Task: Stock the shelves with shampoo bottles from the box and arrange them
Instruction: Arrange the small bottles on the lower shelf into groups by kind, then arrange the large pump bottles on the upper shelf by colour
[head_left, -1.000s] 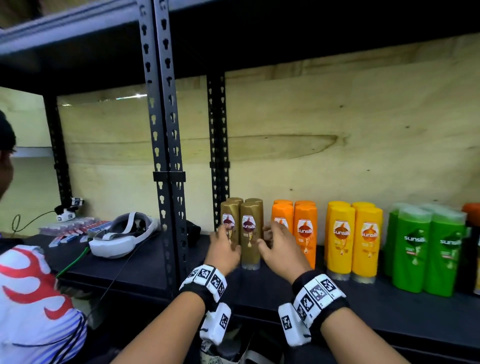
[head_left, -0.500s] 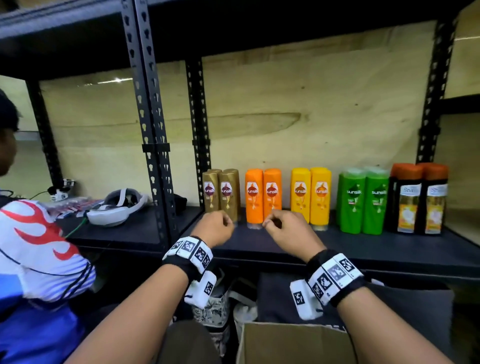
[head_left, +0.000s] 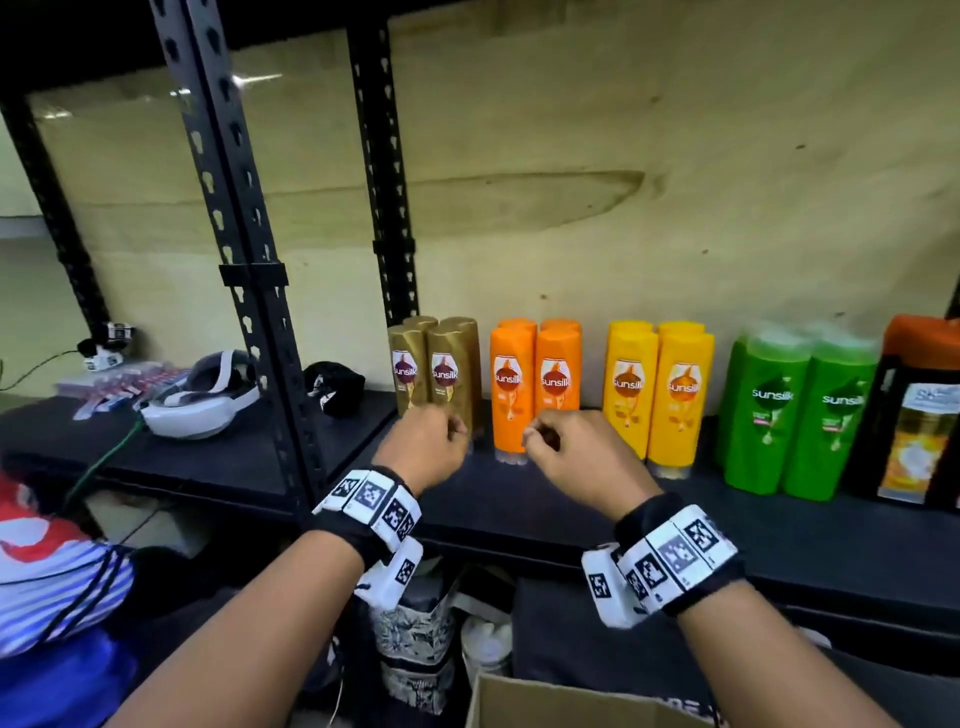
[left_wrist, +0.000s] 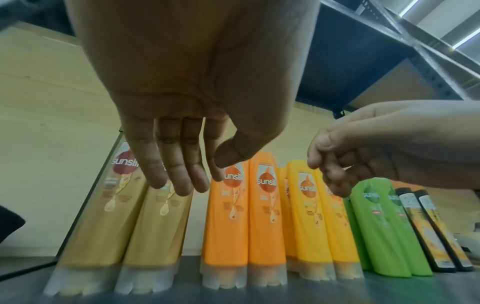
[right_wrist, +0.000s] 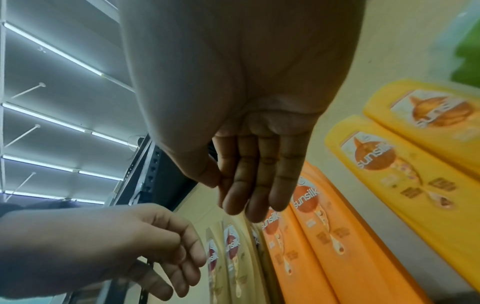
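Observation:
Shampoo bottles stand in colour pairs on the black shelf (head_left: 519, 499): gold bottles (head_left: 439, 369), orange bottles (head_left: 535, 384), yellow bottles (head_left: 654, 389), green bottles (head_left: 800, 410) and dark orange-capped bottles (head_left: 919, 415) at the far right. My left hand (head_left: 431, 441) hovers just in front of the gold pair, fingers loosely bent, holding nothing. My right hand (head_left: 566, 447) hangs in front of the orange pair, also empty. In the left wrist view the left fingers (left_wrist: 176, 174) hang relaxed before the gold bottles (left_wrist: 124, 216); in the right wrist view the right fingers (right_wrist: 257, 185) hang by the orange bottles (right_wrist: 324, 236).
A cardboard box (head_left: 561, 701) shows its rim at the bottom edge, below the shelf. A black upright post (head_left: 249, 270) splits the shelving. On the left shelf lie a white headset (head_left: 202, 400) and a black object (head_left: 332, 384). Another person's sleeve (head_left: 52, 582) is at the left.
Both hands have let go of the gold bottles and drawn back toward me from the row. The view has pulled back and lowered, bringing the box rim into sight.

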